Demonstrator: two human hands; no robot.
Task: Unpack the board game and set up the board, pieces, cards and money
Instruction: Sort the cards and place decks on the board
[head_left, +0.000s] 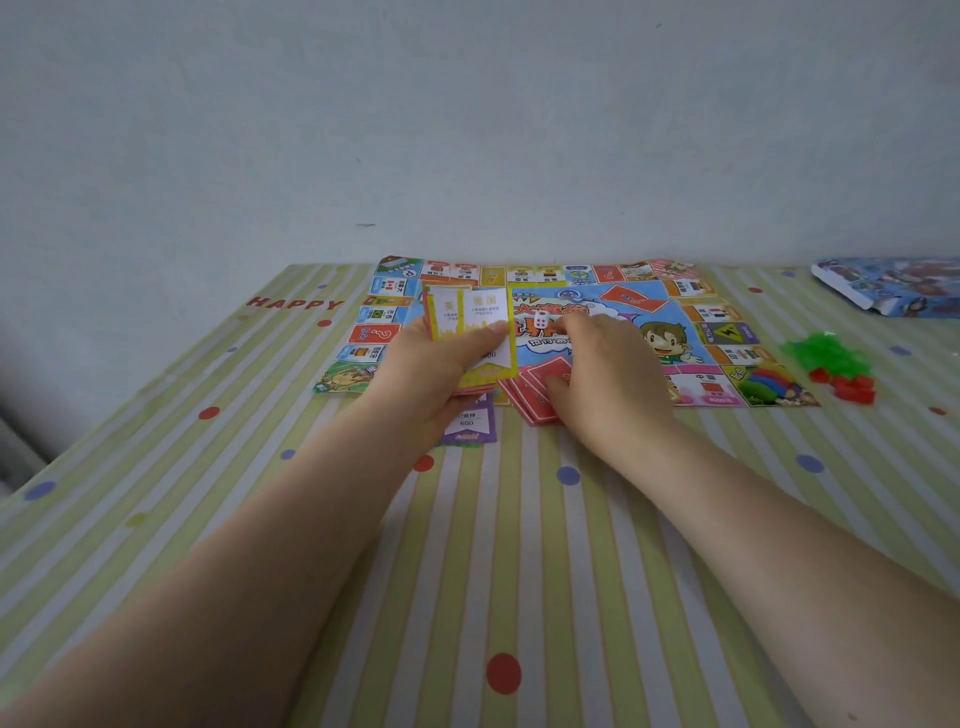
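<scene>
Yellow cards (475, 332) pinched in left fingers (485, 335)

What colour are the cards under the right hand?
Red backs, a loose pile of cards under the right hand; head view.

Left hand (441, 374) grips yellow cards (470, 325) (fanned); right hand (605, 374) touches red cards (535, 389).

Glossy paper board (691, 332); thin matt paper cards (475, 332); translucent green plastic houses (826, 353); smooth, slightly shiny striped cloth over the counter (519, 545).
</scene>
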